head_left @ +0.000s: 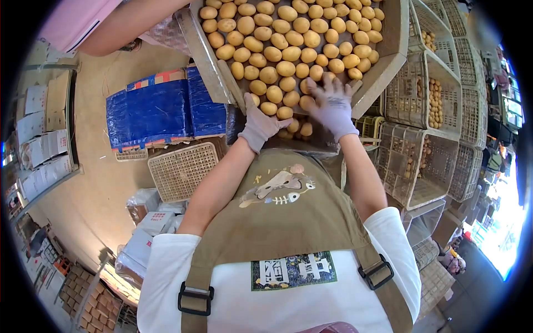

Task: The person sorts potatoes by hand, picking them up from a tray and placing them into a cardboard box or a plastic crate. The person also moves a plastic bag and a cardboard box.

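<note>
Yellow-brown potatoes [285, 69] lie in a single loose layer on a sorting tray with raised board sides [383, 77], which narrows toward my body. At the left of its mouth is my left hand [260, 126], in a pale glove, fingers along the side and thumb stretched out beside the nearest potatoes. My right hand [336, 108], gloved too, reaches over the right of the mouth with fingers spread, touching potatoes at the near edge. Below and between the hands, a few more potatoes [305, 129] sit in a lower, shaded space.
Stacked plastic crates [419, 166], some with potatoes, stand on the right. Blue-wrapped boxes [150, 114] and an upturned crate [183, 171] are on the left, with white cartons [136, 250] nearer. Another person's arm [130, 25] extends along the tray's far left.
</note>
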The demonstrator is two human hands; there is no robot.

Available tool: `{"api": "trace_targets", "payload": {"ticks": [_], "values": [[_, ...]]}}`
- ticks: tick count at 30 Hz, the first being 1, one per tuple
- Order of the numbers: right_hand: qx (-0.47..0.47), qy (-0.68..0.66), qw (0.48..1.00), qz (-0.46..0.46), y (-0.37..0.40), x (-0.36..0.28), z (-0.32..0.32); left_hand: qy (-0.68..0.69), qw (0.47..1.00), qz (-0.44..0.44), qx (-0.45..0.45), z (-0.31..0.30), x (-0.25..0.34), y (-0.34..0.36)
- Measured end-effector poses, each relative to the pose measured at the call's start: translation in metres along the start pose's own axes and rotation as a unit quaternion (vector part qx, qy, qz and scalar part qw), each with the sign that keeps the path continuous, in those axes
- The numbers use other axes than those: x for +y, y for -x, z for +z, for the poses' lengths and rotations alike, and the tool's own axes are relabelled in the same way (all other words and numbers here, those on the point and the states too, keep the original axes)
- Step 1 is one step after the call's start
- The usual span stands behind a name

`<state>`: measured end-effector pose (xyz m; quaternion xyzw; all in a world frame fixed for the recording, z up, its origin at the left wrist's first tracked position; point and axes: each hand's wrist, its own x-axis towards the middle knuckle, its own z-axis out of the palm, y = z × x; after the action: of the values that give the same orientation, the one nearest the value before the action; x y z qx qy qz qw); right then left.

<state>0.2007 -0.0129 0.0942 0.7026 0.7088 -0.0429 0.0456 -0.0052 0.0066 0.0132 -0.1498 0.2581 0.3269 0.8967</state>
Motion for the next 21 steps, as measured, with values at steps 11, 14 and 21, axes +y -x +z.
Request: {"api": "trace_targets", "payload": {"ticks": [11,14,21], "values": [[-0.078,-0.026,0.995,0.056,-0.040,-0.023,0.000,-0.090,0.990,-0.043,0.099,0.004,-0.001,0.004],[-0.119,-0.075,0.990,-0.003,-0.017,-0.010,0.013,-0.165,0.974,-0.003,0.152,-0.022,-0.002,-0.004],[0.020,-0.169,0.981,-0.089,-0.049,-0.072,-0.015,-0.052,0.997,0.011,0.062,0.006,-0.006,0.007]]}}
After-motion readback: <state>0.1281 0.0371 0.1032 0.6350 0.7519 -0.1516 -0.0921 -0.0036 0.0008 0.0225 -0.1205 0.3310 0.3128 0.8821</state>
